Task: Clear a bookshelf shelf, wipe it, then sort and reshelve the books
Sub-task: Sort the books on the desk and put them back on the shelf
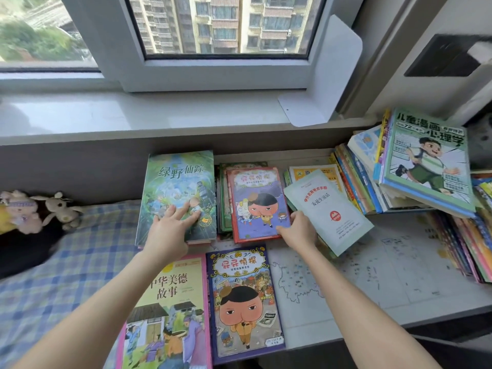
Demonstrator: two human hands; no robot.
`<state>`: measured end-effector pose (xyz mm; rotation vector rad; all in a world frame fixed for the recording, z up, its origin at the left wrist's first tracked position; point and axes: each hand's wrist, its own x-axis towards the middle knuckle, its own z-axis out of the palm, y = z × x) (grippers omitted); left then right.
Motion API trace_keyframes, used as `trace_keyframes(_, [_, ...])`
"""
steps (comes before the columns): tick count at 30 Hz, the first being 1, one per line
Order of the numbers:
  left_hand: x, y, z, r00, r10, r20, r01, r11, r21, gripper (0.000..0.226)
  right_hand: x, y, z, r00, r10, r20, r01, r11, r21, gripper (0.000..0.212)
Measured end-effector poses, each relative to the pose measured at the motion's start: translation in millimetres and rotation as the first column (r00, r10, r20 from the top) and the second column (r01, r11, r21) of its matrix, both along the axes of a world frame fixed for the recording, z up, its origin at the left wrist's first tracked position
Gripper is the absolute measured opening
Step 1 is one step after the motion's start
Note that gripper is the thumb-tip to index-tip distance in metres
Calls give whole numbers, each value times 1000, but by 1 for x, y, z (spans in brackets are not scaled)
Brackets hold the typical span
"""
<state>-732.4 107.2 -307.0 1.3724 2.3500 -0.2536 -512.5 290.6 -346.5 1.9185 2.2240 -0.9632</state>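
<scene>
- The left hand [170, 225] lies flat with fingers spread wide on a green book [178, 187], which tops a small pile.
- The right hand [298, 231] curls at the lower right corner of a red-bordered book [255, 203], thumb on its cover. A pale green booklet [327, 209] touches the hand's outer side; I cannot tell which one it grips.
- Between the forearms, a pink-edged book [170, 310] and a blue-bordered book [242, 299] lie flat, side by side.
- Right of the right hand, a leaning row of books [356, 182] crowds the desk [372, 275], with a tilted comic book [426, 161] on top.
- Left of the left hand, plush toys [40, 211] rest on checked cloth [66, 262].
- Beyond both hands, a white bookend [327, 75] stands on the windowsill [133, 113].
</scene>
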Motion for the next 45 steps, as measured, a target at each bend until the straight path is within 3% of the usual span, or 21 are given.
trace_keyframes(4, [2,-1,-2,1000,8,5,-8,1000,-2,85,-18,0,-6,998,8,68,-8,1000,2,59])
trace_keyframes(8, [2,-1,-3,1000,6,-9,-6,1000,-6,85,-26,2,-14,998,-56,34,59,994,-96,53])
trace_keyframes(9, [2,-1,-2,1000,6,-9,-6,1000,-9,84,-23,3,-14,996,-89,-15,86,988,-127,46])
trace_keyframes(11, [1,-1,-1,1000,3,-9,-3,1000,-10,85,-13,4,-7,943,-186,-274,115,960,-256,26])
trace_keyframes(13, [1,-1,2,1000,-8,-12,8,1000,-17,84,5,3,11,795,-341,-502,85,881,-465,9])
trace_keyframes(15, [0,-1,3,1000,-14,-14,13,1000,-23,83,29,-4,25,699,-405,-590,-2,823,-568,12])
trace_keyframes(21, [-4,1,5,995,-67,-75,64,997,-49,80,82,-80,24,804,-287,-520,-147,751,-643,21])
trace_keyframes(24, [-4,2,5,994,-70,-88,65,996,-60,81,89,-107,16,832,-290,-474,-139,717,-683,40])
trace_keyframes(28, [-4,1,5,994,-69,-81,64,996,-57,81,99,-118,8,857,-274,-436,-124,711,-692,23])
trace_keyframes(32, [-5,2,6,994,-76,-79,71,996,-57,81,112,-114,0,877,-246,-413,-137,696,-705,30])
trace_keyframes(35, [-4,2,6,995,-69,-74,65,996,-57,82,110,-113,-10,924,-111,-365,-179,719,-672,26])
trace_keyframes(37, [-4,2,6,996,-64,-63,61,997,-47,83,99,-114,-17,945,184,-269,-312,754,-579,23])
trace_keyframes(39, [-4,3,7,997,-52,-50,51,998,-37,82,81,-106,-13,829,559,18,-487,736,-470,32])
trace_keyframes(40, [-5,3,7,998,-50,-47,48,998,-40,82,72,-97,-9,755,631,179,-532,748,-397,48])
trace_keyframes(41, [-5,3,8,998,-48,-44,46,998,-45,82,62,-88,0,744,611,270,-532,786,-313,58])
trace_keyframes(42, [-5,4,8,998,-48,-42,46,998,-49,82,52,-76,7,799,539,268,-494,841,-220,62])
trace_keyframes(45, [-5,5,8,999,-41,-36,39,998,-47,83,21,-33,17,958,269,97,-273,962,25,60])
